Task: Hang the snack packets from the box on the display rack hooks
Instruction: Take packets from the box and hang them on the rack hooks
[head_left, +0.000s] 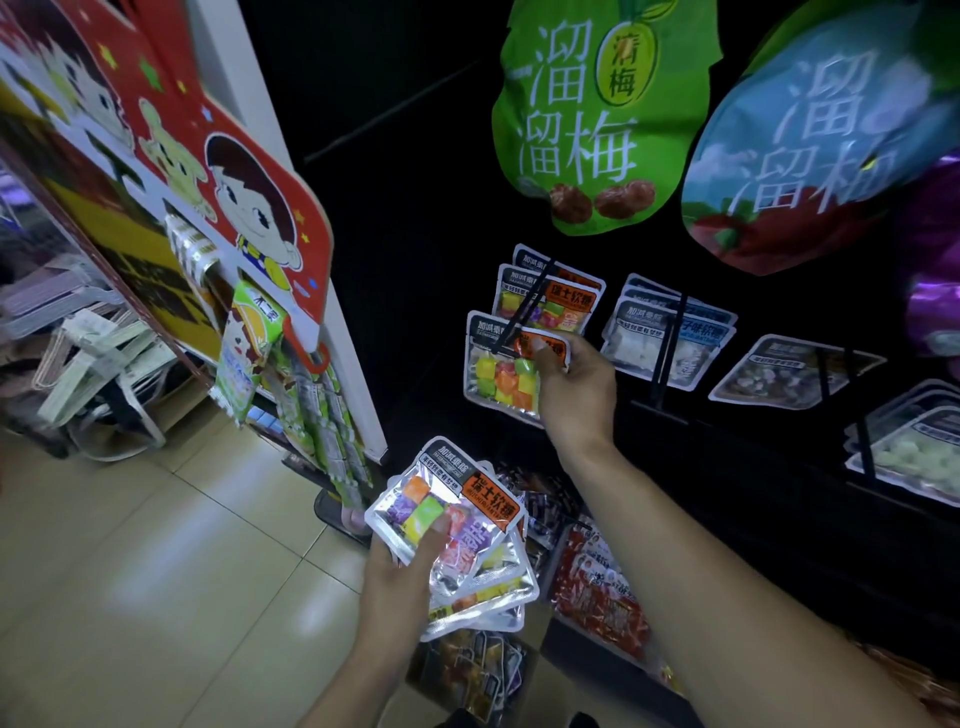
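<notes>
three candy packets (540, 304) on hook (524, 306) at one o'clock; right hand (574, 387) pinched front packet (506, 369), left hand (397, 577) gripped fanned stack (457, 525).

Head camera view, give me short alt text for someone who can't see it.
A person's right hand holds a packet of colourful candy cubes at a black rack hook where matching packets hang, while the left hand grips a fanned stack of the same packets lower down. Large green and blue plum snack bags hang above.

Both forearms are bare to the hands (395, 566), no sleeves visible.
</notes>
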